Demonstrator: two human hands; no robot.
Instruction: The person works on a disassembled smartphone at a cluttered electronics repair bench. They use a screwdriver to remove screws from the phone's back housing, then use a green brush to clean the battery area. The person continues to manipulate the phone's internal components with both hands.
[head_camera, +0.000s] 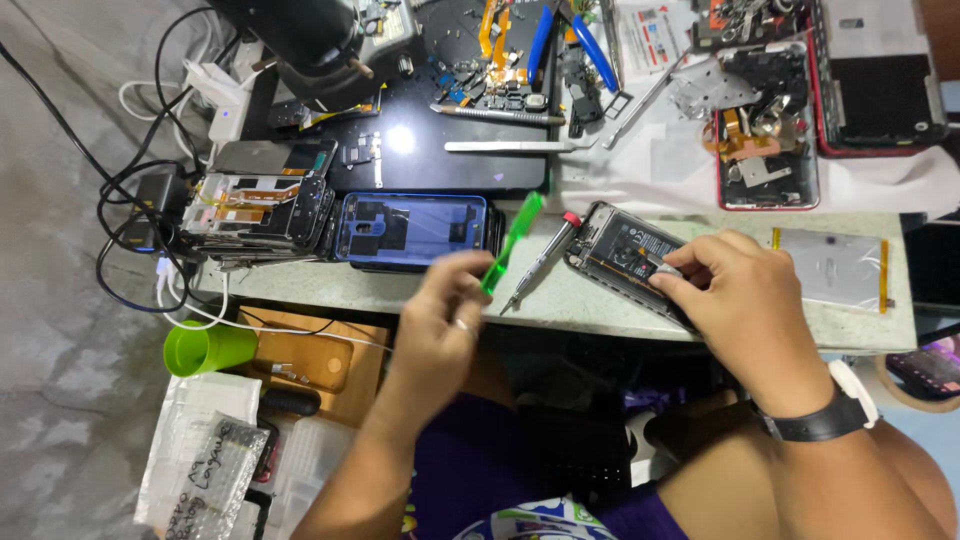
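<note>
Green pry tool (510, 243) pinched in left hand (440, 320); opened phone (622, 255) pressed down by right hand (745, 300). Risk judged: phone near table edge (600, 325), could be knocked off; battery could be pierced.

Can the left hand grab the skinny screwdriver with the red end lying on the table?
Probably yes. The left hand already pinches a green plastic pry tool, but the thin red-capped metal screwdriver lies uncovered just beside it on the pale tabletop; it might need dropping the tool first.

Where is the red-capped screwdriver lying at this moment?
In the head view, the screwdriver lies on the table edge, centre, between the green pry tool in the left hand and the opened phone.
</note>
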